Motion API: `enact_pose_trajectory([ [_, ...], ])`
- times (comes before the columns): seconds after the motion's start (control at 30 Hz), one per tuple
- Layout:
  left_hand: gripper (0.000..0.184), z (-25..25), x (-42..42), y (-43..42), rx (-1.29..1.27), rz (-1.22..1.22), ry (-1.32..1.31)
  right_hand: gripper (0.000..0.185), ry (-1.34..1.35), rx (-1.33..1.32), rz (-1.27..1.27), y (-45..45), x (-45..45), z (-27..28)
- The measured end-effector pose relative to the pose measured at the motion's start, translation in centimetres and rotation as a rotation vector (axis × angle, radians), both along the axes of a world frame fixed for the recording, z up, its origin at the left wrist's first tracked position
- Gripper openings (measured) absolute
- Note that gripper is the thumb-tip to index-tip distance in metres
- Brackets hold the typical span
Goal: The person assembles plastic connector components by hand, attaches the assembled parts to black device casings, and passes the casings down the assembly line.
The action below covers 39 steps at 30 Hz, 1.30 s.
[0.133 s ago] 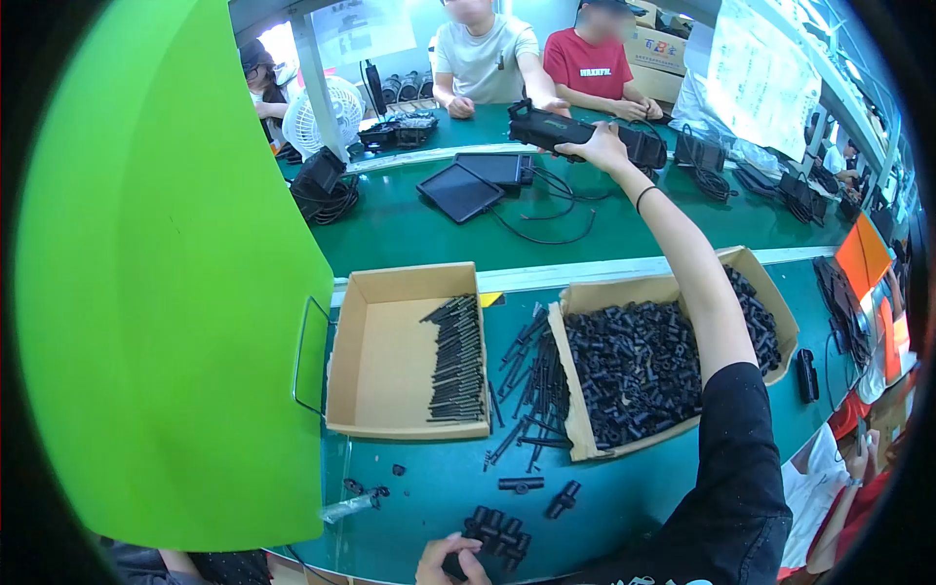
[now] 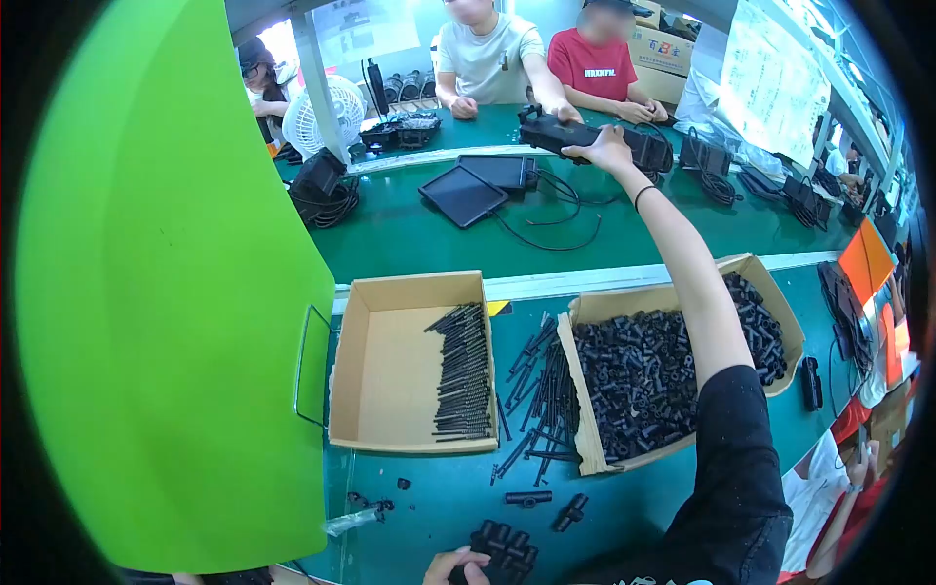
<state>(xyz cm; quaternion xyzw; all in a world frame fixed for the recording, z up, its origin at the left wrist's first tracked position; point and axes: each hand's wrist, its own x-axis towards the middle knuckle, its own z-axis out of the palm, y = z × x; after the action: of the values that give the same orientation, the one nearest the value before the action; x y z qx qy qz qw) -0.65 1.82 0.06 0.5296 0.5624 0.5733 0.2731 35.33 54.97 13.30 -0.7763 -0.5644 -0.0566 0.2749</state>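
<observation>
- Long black case (image 2: 552,134): it is up over the far part of the green counter (image 2: 390,239), out in front of me. I can't tell if its bottom touches anything.
- My right hand (image 2: 606,148) is closed on the case, and my arm reaches over a cardboard box (image 2: 588,414) full of small black bits (image 2: 634,385).
- A person in a white shirt (image 2: 490,63) has a hand (image 2: 565,113) on the case too, near mine.
- My left hand (image 2: 456,566) is close to me, with bent fingers, at a bunch of black tube parts (image 2: 505,548). I can't tell if it holds anything.
- 2 more tube parts lie on the counter, just past that bunch.
- To the left, a cardboard tray (image 2: 385,380) has thin black rods (image 2: 463,385) along its right side.
- I think the step right now is 2 people sharing hold of 1 case.
- To me, the next move calls for a tight grip, and for nobody letting go before the other person has it well.
</observation>
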Motion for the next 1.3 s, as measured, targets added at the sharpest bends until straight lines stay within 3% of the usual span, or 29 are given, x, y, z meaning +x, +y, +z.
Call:
enact_pose_trajectory([
  [0.07, 0.017, -0.6, 0.2, 0.2, -0.027, -0.004, -0.034, 0.122, -0.043, 0.002, -0.001, 0.9, 0.2, -0.4],
  [0.17, 0.017, -0.2, 0.2, 0.3, -0.032, 0.012, 0.003, 0.109, 0.098, 0.077, 0.077, 3.3, 1.1, -1.2],
  [0.27, 0.016, 0.0, 0.1, 0.6, 0.011, 0.001, 0.009, 0.103, -0.033, 0.149, 0.088, 4.7, 0.2, -3.7],
  [0.3, 0.017, 1.1, 0.3, 0.9, 0.104, 0.023, 0.110, 0.094, -0.068, 0.165, 0.269, 1.5, -1.2, -2.8],
  [0.37, 0.016, 1.1, -0.4, 0.7, 0.039, -0.031, 0.096, 0.077, -0.068, 0.064, 0.633, -4.5, -3.0, -1.3],
  [0.4, 0.017, 1.2, -0.5, 0.7, 0.039, -0.052, 0.091, 0.059, -0.073, 0.051, 0.749, -9.5, -4.4, -0.4],
  [0.5, 0.016, 2.6, -0.8, 0.9, -0.006, -0.132, 0.203, 0.023, -0.274, -0.035, 0.845, -22.1, -6.2, 0.5],
  [0.53, 0.015, 2.6, -0.8, 1.1, 0.020, -0.127, 0.136, 0.018, -0.224, -0.061, 0.906, -25.8, -6.1, 0.8],
  [0.57, 0.015, 2.5, -0.7, 1.3, 0.046, -0.122, 0.063, 0.022, -0.128, -0.123, 0.902, -28.6, -5.5, 0.9],
  [0.6, 0.036, 2.8, -1.0, 1.4, 0.047, -0.136, 0.152, 0.024, -0.065, -0.173, 0.837, -30.3, -4.3, 1.1],
  [0.63, 0.037, 4.5, -0.5, 2.1, 0.088, -0.194, 0.199, 0.027, 0.001, -0.226, 0.770, -31.9, -2.8, 1.0],
  [0.7, 0.039, 8.3, 0.0, 4.3, 0.183, -0.264, 0.613, 0.028, -0.195, -0.029, 0.491, -33.5, 1.1, -0.4],
  [0.77, 0.034, 11.5, 1.7, 6.4, 0.255, -0.256, 0.844, 0.022, -0.406, 0.112, 0.268, -34.4, 5.4, -2.6],
  [0.8, 0.030, 12.7, 2.5, 7.5, 0.298, -0.303, 0.828, 0.020, -0.583, 0.241, 0.186, -34.5, 7.5, -4.5],
  [0.87, 0.024, 14.1, 4.4, 10.3, 0.363, -0.442, 0.751, 0.019, -0.828, 0.221, 0.001, -35.4, 9.5, -7.4],
  [0.97, 0.017, 13.3, 8.3, 14.0, 0.350, -0.609, 0.736, 0.018, -0.616, -0.004, 0.109, -35.0, 13.0, -12.4],
  [1.13, 0.019, 8.9, 12.5, 19.1, 0.470, -0.811, 0.831, 0.017, -0.569, 0.031, 0.168, -36.1, 11.8, -11.0],
  [1.23, 0.020, 5.9, 13.7, 20.1, 0.387, -0.993, 0.878, 0.017, -0.518, 0.079, 0.170, -36.5, 11.4, -10.9],
  [1.27, 0.022, 6.2, 13.7, 19.9, 0.445, -0.961, 0.898, 0.019, -0.478, 0.066, 0.193, -36.6, 11.4, -10.8],
  [1.3, 0.023, 6.3, 13.8, 19.7, 0.334, -0.928, 0.830, 0.019, -0.433, 0.066, 0.214, -36.7, 11.1, -10.4],
])
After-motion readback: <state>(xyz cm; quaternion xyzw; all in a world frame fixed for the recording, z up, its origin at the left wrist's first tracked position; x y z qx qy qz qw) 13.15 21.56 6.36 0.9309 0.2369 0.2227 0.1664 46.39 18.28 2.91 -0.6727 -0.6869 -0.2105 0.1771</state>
